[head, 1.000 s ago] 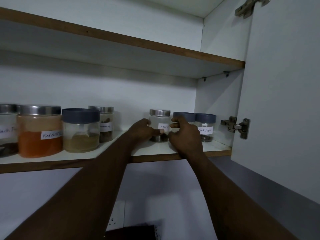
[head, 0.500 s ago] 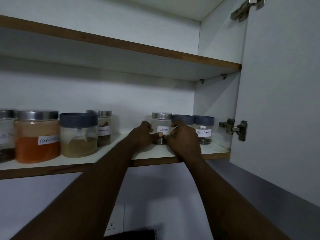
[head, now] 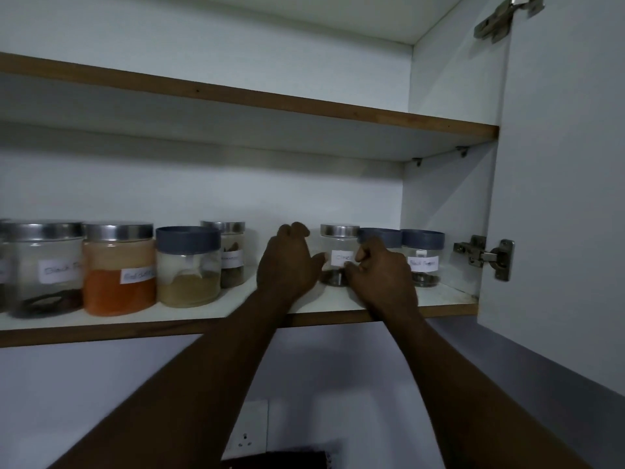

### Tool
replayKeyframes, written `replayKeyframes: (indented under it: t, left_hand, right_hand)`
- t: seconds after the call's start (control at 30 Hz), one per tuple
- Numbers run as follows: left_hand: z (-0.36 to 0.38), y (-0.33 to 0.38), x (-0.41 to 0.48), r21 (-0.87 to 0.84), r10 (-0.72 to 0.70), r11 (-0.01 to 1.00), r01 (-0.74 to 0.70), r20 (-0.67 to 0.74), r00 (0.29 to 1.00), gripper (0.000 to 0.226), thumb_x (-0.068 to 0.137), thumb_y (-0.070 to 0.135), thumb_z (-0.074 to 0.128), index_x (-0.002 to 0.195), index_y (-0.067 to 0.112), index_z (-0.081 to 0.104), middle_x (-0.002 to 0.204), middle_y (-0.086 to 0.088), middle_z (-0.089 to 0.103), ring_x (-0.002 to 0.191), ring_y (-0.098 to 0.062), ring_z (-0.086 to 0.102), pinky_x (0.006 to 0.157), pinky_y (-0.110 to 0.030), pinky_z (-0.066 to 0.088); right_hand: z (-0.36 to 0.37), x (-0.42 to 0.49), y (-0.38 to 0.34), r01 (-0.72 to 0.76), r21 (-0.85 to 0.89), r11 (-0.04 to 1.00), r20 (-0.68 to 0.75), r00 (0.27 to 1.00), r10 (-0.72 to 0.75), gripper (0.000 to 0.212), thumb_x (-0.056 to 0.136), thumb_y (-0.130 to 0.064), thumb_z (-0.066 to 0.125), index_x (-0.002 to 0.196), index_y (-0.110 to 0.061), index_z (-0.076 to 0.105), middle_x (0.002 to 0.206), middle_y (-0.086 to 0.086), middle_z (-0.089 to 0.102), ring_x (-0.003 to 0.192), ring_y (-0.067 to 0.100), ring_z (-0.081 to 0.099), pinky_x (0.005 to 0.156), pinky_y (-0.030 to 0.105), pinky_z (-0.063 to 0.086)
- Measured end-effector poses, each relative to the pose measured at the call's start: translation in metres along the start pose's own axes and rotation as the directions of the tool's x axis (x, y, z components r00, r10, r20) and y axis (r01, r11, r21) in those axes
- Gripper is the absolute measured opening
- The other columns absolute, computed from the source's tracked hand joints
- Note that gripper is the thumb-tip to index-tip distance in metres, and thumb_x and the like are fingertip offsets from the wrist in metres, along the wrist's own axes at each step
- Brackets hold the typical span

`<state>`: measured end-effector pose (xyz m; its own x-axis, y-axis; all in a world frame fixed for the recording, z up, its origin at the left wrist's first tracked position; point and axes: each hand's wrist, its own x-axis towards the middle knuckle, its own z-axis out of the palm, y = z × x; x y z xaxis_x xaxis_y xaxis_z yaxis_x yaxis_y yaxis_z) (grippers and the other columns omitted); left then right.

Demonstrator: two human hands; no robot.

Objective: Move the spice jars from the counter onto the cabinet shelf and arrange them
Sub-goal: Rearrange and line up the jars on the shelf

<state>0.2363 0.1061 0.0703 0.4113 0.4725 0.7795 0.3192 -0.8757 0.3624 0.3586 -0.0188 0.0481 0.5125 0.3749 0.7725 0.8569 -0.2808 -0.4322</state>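
A small clear cloves jar [head: 339, 247] with a silver lid and a white label stands on the lower cabinet shelf [head: 169, 328], right of the middle. My left hand [head: 287, 265] is at its left side, thumb tip against the glass, fingers curled above. My right hand [head: 384, 279] grips its right side, thumb and fingers curled at the label. Right of it stand a grey-lidded jar [head: 380, 235], partly hidden by my right hand, and a black pepper jar [head: 422, 262].
Further left on the shelf stand a silver-lidded jar [head: 232, 257], a grey-lidded jar of tan powder [head: 187, 269], a red chilli jar [head: 118, 272] and a black-labelled jar [head: 47, 270]. The open cabinet door [head: 558, 198] hangs at the right. An upper shelf [head: 236, 98] runs overhead.
Both hands stay on the cloves jar. My left hand has drawn slightly left, so only its thumb meets the glass. The view has tilted a little.
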Motion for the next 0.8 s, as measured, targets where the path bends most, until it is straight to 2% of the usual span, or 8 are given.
replayKeyframes:
  t: [0.07,0.13,0.23,0.37,0.43,0.57,0.7,0.8]
  left_hand:
    - [-0.018,-0.002,-0.01,0.216,0.104,0.973,-0.076,-0.122,0.987,0.046,0.085,0.031,0.071,0.127,0.016,0.056,0.124,-0.007,0.056,0.105,-0.025,0.058,0.078,-0.036,0.053]
    - [-0.037,-0.011,-0.02,0.339,0.148,0.937,-0.088,-0.153,0.977,0.047,0.085,0.019,0.067,0.131,0.015,0.056,0.132,-0.007,0.051,0.107,-0.026,0.057,0.075,-0.037,0.056]
    - [-0.06,-0.025,-0.03,0.362,0.089,0.932,-0.026,-0.159,0.983,0.058,0.086,0.012,0.065,0.141,0.014,0.047,0.148,-0.006,0.036,0.114,-0.025,0.055,0.075,-0.038,0.059]
    - [-0.073,-0.033,-0.037,0.314,0.144,0.943,-0.109,-0.092,0.985,0.062,0.087,0.011,0.066,0.145,0.016,0.044,0.152,-0.002,0.033,0.107,-0.024,0.062,0.075,-0.036,0.06]
    - [-0.077,-0.04,-0.04,0.254,0.092,0.965,-0.066,-0.092,0.991,0.063,0.087,0.011,0.066,0.146,0.016,0.044,0.151,-0.002,0.035,0.107,-0.024,0.063,0.081,-0.034,0.059]
    - [-0.087,-0.052,-0.043,0.186,-0.061,0.979,0.083,-0.121,0.991,0.064,0.086,0.014,0.07,0.144,0.013,0.044,0.146,-0.009,0.043,0.116,-0.028,0.06,0.091,-0.037,0.054]
    - [-0.093,-0.068,-0.039,0.165,-0.245,0.952,0.258,-0.093,0.965,0.079,0.08,0.029,0.079,0.145,0.011,0.038,0.14,-0.014,0.046,0.118,-0.032,0.057,0.091,-0.041,0.052]
    - [-0.09,-0.077,-0.03,0.107,-0.376,0.922,0.371,0.028,0.926,0.088,0.077,0.035,0.082,0.145,0.009,0.032,0.137,-0.017,0.05,0.122,-0.034,0.054,0.095,-0.045,0.052]
  right_hand:
    - [0.001,-0.001,0.0,0.04,-0.011,0.999,0.013,0.999,-0.04,0.024,0.088,-0.042,0.07,0.079,-0.031,0.051,0.069,-0.011,0.059,0.068,0.005,0.057,0.058,0.026,0.044]
    - [0.0,-0.002,-0.002,0.084,-0.025,0.996,0.035,0.996,-0.083,0.025,0.088,-0.047,0.07,0.076,-0.031,0.054,0.067,-0.013,0.059,0.067,0.003,0.057,0.059,0.026,0.044]
    - [-0.005,-0.005,-0.014,0.164,-0.083,0.983,0.126,0.98,-0.153,0.028,0.087,-0.053,0.07,0.077,-0.028,0.063,0.069,-0.011,0.063,0.068,0.009,0.06,0.061,0.028,0.047]
    - [0.012,-0.009,-0.064,0.209,-0.079,0.975,0.301,0.937,-0.177,0.027,0.086,-0.053,0.072,0.083,-0.028,0.065,0.08,-0.005,0.07,0.078,0.016,0.065,0.075,0.037,0.057]
    - [0.032,-0.012,-0.094,0.157,0.026,0.987,0.318,0.935,-0.157,0.027,0.083,-0.052,0.075,0.091,-0.03,0.061,0.088,-0.001,0.07,0.082,0.019,0.065,0.072,0.033,0.054]
    - [0.067,-0.009,-0.124,-0.008,0.223,0.975,0.371,0.926,-0.077,0.053,0.079,-0.044,0.08,0.115,-0.016,0.052,0.101,0.006,0.068,0.095,0.024,0.065,0.058,0.025,0.039]
    - [0.079,-0.005,-0.126,-0.022,0.209,0.978,0.443,0.894,-0.074,0.089,0.076,-0.054,0.081,0.143,-0.012,0.041,0.131,0.01,0.064,0.118,0.028,0.06,0.08,0.027,0.042]
    - [0.081,-0.005,-0.122,-0.04,0.2,0.979,0.442,0.895,-0.053,0.094,0.075,-0.055,0.081,0.147,-0.013,0.037,0.136,0.01,0.062,0.122,0.029,0.059,0.083,0.027,0.042]
